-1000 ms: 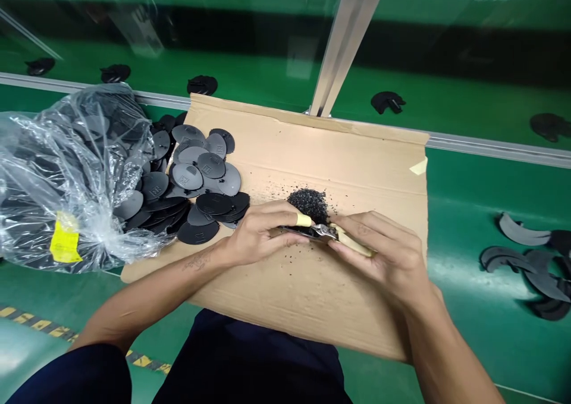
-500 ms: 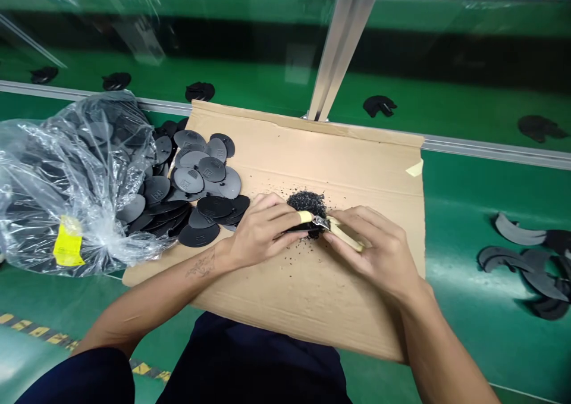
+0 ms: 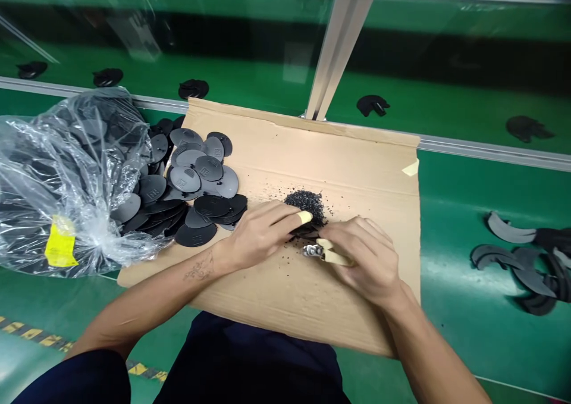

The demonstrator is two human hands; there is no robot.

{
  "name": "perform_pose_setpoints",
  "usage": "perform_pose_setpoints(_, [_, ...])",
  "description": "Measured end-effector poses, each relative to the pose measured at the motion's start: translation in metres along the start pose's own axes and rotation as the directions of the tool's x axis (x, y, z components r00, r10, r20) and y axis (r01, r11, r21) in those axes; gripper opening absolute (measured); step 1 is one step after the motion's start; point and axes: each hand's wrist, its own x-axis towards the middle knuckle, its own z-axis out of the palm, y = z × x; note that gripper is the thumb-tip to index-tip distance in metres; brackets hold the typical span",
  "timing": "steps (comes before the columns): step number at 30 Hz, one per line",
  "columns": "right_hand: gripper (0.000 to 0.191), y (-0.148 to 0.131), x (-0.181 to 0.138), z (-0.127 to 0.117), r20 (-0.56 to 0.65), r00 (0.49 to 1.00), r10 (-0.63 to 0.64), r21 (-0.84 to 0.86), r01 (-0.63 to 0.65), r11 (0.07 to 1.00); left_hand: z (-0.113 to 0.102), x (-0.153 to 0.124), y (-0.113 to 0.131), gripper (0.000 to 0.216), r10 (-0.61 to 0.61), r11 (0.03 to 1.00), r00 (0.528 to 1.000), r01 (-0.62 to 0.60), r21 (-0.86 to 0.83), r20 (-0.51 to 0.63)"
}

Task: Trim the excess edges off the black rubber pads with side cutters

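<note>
At mid-frame I see the left hand point(image 3: 261, 235) pinching a disc point(image 3: 307, 232); the right hand point(image 3: 368, 258) clamped round pliers point(image 3: 329, 254); black crumbs point(image 3: 306, 203) just above.

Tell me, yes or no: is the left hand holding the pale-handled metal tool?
No, the pale-handled metal tool is in the right hand, apart from the left hand.

Factory-type workshop: green bench point(image 3: 450, 199), aluminium-profile post point(image 3: 342, 47), yellow-black hazard striping point(image 3: 31, 333) lower left, bulky clear plastic bag point(image 3: 96, 213) with yellow label point(image 3: 61, 242), batch of lookalike black discs point(image 3: 209, 167) piled beside it, heap of small black bits point(image 3: 306, 202) on a cardboard sheet point(image 3: 357, 160)
</note>
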Motion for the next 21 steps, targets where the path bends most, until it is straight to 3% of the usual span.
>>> perform_pose_setpoints(2, [0.017,-0.002,0.001,-0.001,0.004,1.000,0.002,0.062,-0.003,0.998,0.000,-0.001,-0.002,0.028,-0.002,0.998,0.997,-0.003,0.065,0.079])
perform_pose_setpoints(5, [0.026,-0.002,0.002,-0.007,0.001,0.994,0.112,0.184,-0.111,0.977,-0.001,0.000,-0.003,0.035,-0.007,1.000,0.998,0.007,0.005,0.062])
perform_pose_setpoints(9, [0.026,0.009,0.001,-0.014,0.020,0.977,0.212,0.040,-0.213,0.976,-0.005,0.003,-0.004,0.038,-0.075,0.980,0.997,0.071,-0.185,-0.015])
perform_pose_setpoints(12, [0.023,0.018,-0.001,-0.016,0.097,0.979,0.181,-0.067,-0.175,0.982,-0.004,0.003,-0.004,0.038,-0.111,0.953,0.993,0.096,-0.289,-0.038])
perform_pose_setpoints(21, [0.022,0.021,-0.002,-0.017,0.164,0.982,0.099,-0.093,-0.084,0.992,0.000,-0.001,-0.002,0.035,-0.101,0.912,0.993,0.071,-0.404,-0.053])
